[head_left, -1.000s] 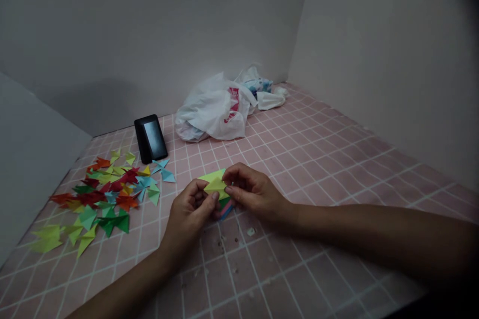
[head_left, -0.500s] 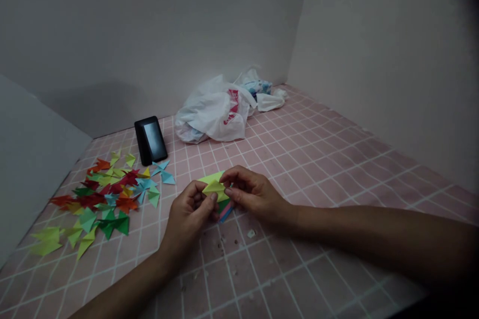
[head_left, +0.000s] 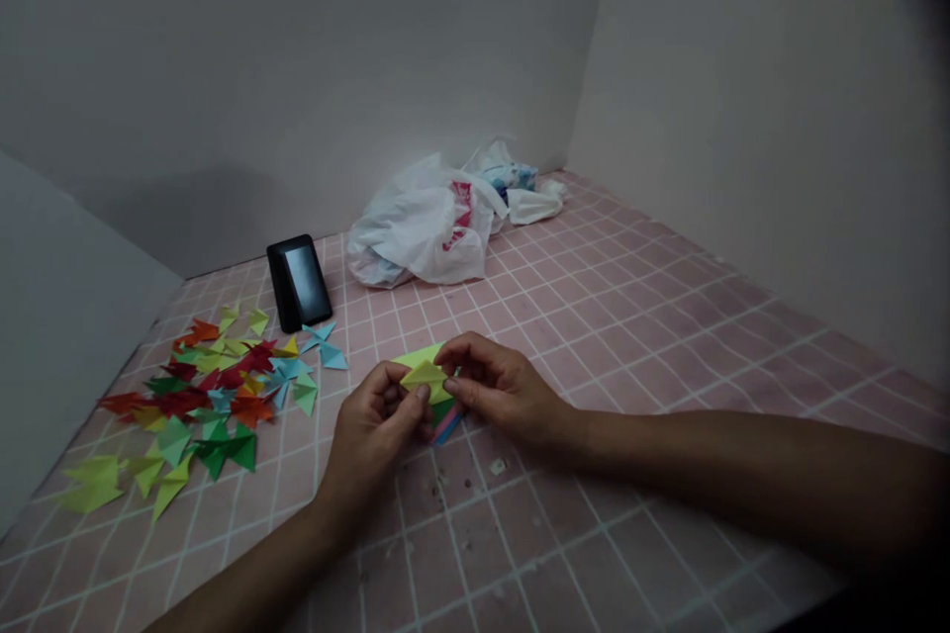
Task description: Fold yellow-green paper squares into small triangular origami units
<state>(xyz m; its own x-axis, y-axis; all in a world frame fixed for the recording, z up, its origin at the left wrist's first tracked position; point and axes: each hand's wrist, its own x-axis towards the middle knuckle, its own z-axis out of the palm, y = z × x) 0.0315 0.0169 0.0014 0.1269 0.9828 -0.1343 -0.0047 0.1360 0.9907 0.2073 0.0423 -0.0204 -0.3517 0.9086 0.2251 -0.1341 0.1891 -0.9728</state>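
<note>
A small yellow folded paper (head_left: 426,376) is held up between my two hands near the middle of the table. My left hand (head_left: 382,415) pinches its left side, thumb on the front. At the right edge, my right hand (head_left: 501,386) grips the same paper between thumb and fingertips. Under the hands lies a pile of coloured paper sheets (head_left: 448,423); green, pink and blue edges show, and the hands hide much of it.
Many-coloured origami pieces (head_left: 212,381) lie scattered on the left of the pink tiled tabletop (head_left: 594,307). Behind them a black device with a screen (head_left: 300,283) leans upright. White plastic bags (head_left: 427,223) sit by the back wall.
Both hands keep hold of the yellow folded paper in nearly the same place. The whole view has shifted very slightly; nothing else has visibly moved.
</note>
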